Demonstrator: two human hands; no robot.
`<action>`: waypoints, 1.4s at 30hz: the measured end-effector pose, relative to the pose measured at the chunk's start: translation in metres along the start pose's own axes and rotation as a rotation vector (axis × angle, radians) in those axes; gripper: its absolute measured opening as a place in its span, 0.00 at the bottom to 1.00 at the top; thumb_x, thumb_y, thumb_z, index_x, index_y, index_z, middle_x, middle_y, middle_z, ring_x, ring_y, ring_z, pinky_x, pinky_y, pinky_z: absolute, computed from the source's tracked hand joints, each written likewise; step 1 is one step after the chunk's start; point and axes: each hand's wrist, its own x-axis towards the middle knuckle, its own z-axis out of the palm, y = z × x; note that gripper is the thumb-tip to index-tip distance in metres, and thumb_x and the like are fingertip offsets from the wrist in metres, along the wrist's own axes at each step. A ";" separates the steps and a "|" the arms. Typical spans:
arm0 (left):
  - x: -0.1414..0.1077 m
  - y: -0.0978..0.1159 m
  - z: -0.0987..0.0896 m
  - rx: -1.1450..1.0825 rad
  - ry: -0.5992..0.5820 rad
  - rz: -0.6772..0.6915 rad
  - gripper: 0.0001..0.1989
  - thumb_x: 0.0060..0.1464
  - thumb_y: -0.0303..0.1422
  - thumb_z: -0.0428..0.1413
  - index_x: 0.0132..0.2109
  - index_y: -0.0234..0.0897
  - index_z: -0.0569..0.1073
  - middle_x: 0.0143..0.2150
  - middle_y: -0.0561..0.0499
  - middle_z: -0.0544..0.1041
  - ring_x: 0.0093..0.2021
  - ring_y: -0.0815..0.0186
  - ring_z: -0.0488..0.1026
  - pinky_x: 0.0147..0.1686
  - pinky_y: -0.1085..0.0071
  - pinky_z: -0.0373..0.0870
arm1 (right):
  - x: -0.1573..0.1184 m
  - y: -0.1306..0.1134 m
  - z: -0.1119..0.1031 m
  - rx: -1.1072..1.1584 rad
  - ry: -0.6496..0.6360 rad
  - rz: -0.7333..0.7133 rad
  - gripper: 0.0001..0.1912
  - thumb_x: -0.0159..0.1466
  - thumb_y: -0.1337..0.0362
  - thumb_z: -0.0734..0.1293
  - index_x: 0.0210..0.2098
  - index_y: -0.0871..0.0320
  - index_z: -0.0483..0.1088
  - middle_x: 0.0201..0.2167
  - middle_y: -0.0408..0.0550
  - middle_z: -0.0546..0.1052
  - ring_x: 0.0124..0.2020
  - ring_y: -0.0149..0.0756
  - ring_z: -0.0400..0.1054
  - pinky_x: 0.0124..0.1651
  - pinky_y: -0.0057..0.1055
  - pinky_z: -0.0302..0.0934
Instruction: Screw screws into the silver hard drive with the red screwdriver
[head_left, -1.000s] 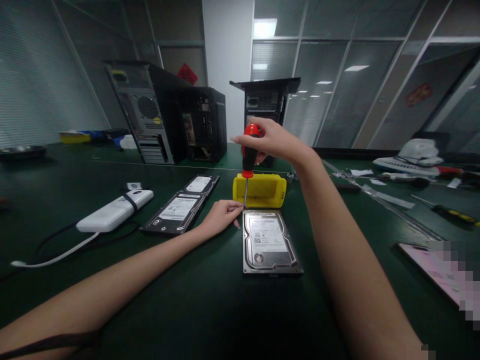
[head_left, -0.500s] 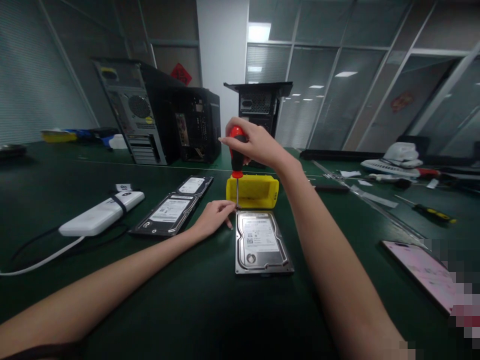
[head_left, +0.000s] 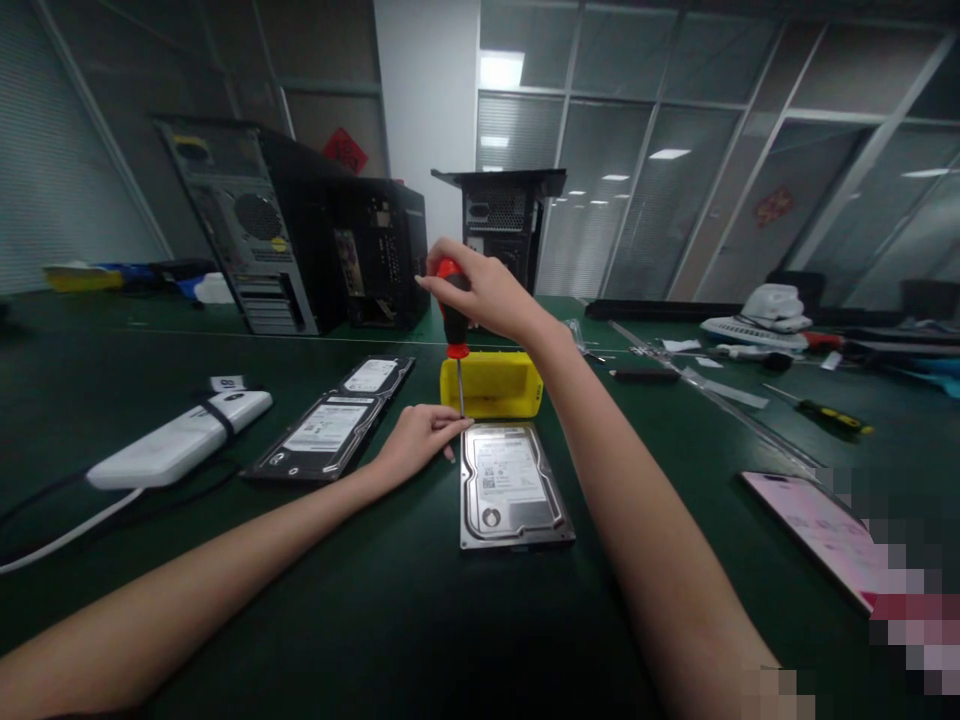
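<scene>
My right hand (head_left: 484, 290) is wrapped round the red and black handle of a screwdriver (head_left: 455, 325), which points down with a slight tilt. Its tip is at the far left corner of a silver hard drive (head_left: 514, 480) lying label up on the green table. Close to that tip, my left hand (head_left: 420, 440) has its thumb and fingers near the drive's corner; whether it pinches something small there is hidden. Just behind the drive is a yellow bin (head_left: 495, 385), its open side facing me.
Two more hard drives (head_left: 326, 425) and a white power strip (head_left: 180, 440) lie left. Computer cases (head_left: 300, 230) stand behind. On the right are a pink-screened phone (head_left: 814, 530), a yellow-black screwdriver (head_left: 832, 415) and a black bar (head_left: 646, 375).
The whole view has shifted, so things appear a little further left. The screwdriver's handle leans slightly more to the left, and my left thumb now lies nearer the drive's corner.
</scene>
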 end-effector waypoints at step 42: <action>0.006 -0.012 0.000 -0.220 -0.046 -0.135 0.26 0.59 0.50 0.48 0.39 0.32 0.79 0.36 0.45 0.81 0.21 0.69 0.72 0.24 0.73 0.58 | -0.003 0.007 -0.006 0.193 -0.088 0.139 0.14 0.68 0.52 0.55 0.41 0.57 0.58 0.25 0.42 0.65 0.19 0.27 0.62 0.21 0.24 0.59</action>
